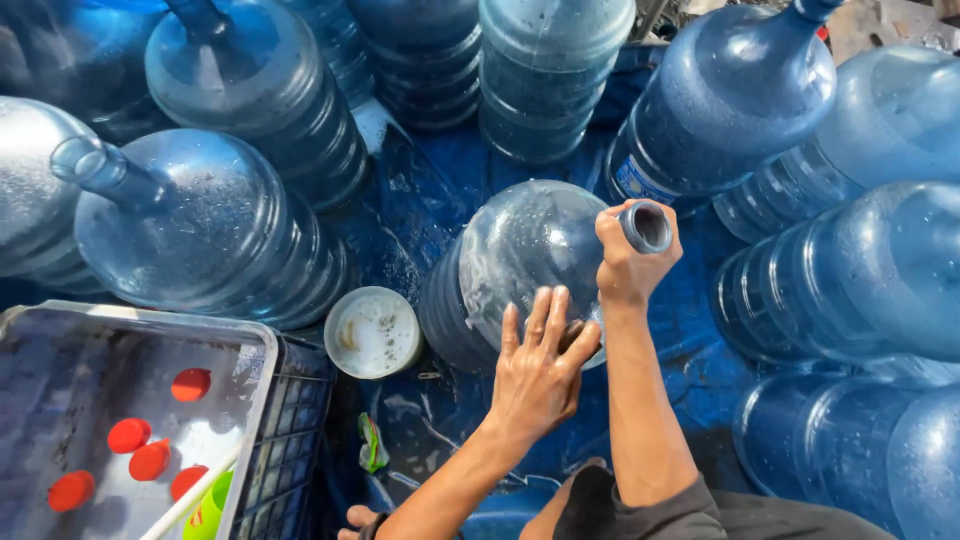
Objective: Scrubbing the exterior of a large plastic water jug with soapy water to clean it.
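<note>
The right hand (632,262) has its fingers wrapped tight around the neck of a big blue water jug (520,270), just under the open mouth, which has no cap. The left hand (538,372) lies flat on the jug's rounded shoulder, fingers spread wide and pressing, gripping nothing. The jug lies tilted on a blue tarp (430,190), in the middle of the ring of other jugs, and its surface looks wet and streaked with suds, so washing seems under way and not finished.

Just beside it on the left sits a small white bowl (373,331). At the lower left corner a grey tray (250,380) on a crate holds several red caps (190,384). Many more jugs (215,230) stand all around, most cut off by the edges. Whether the left palm hides a sponge or cloth cannot be made out.
</note>
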